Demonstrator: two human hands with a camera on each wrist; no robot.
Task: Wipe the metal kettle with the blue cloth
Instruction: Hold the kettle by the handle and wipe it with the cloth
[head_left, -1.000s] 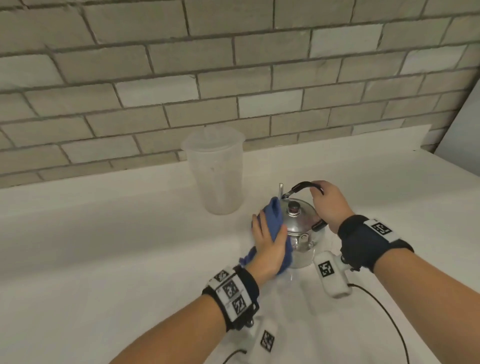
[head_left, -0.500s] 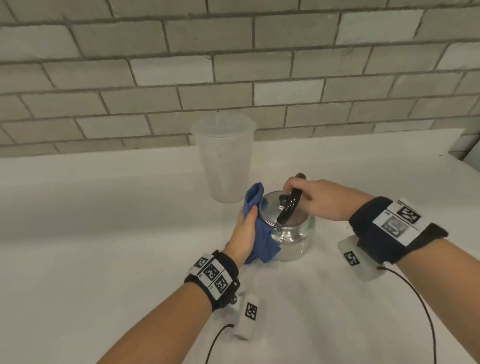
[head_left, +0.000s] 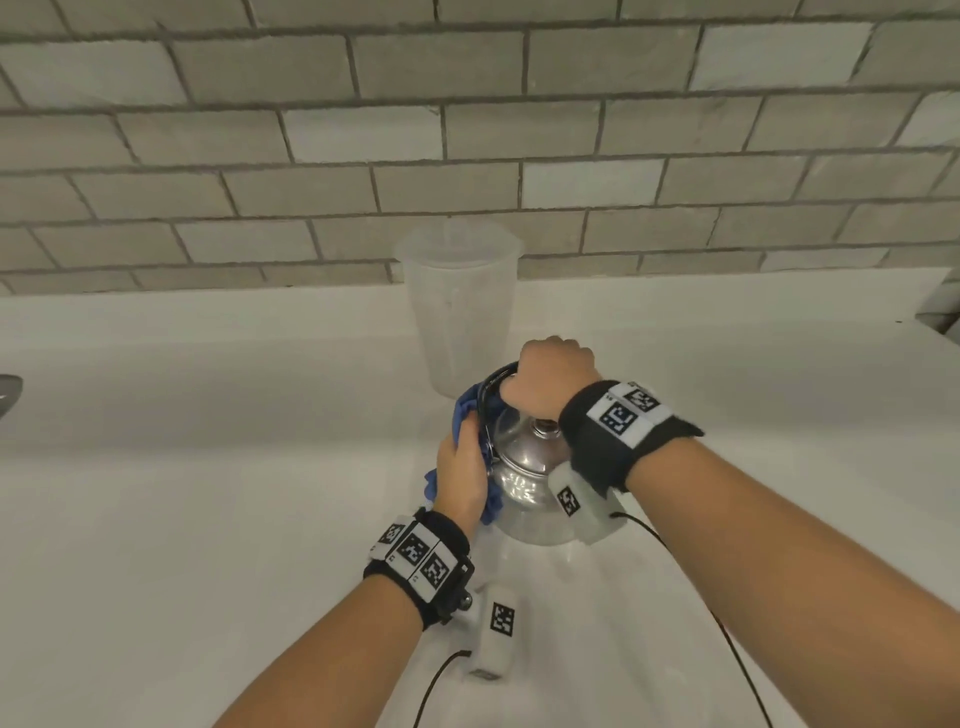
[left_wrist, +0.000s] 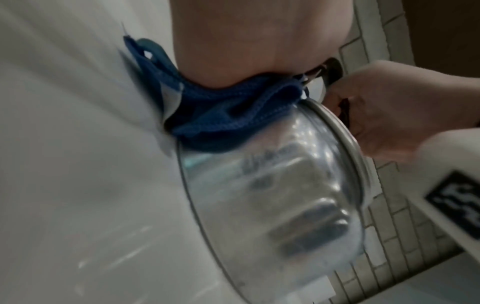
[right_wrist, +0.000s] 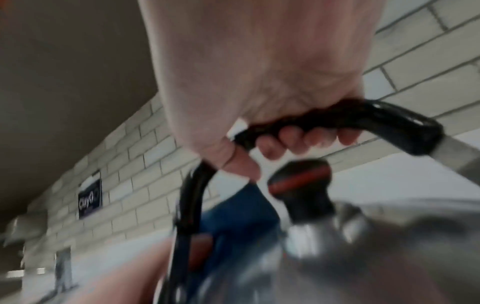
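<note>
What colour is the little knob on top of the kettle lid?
The knob is black with a red band around it, shown best in the right wrist view.

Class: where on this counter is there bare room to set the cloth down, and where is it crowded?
Bare counter lies left of the kettle, and right of it toward the corner. Crowded: the cup stands just behind the kettle; the left hand, cloth and right hand surround it.

"clayo" on dark wall sign (right_wrist: 89, 197)
</note>
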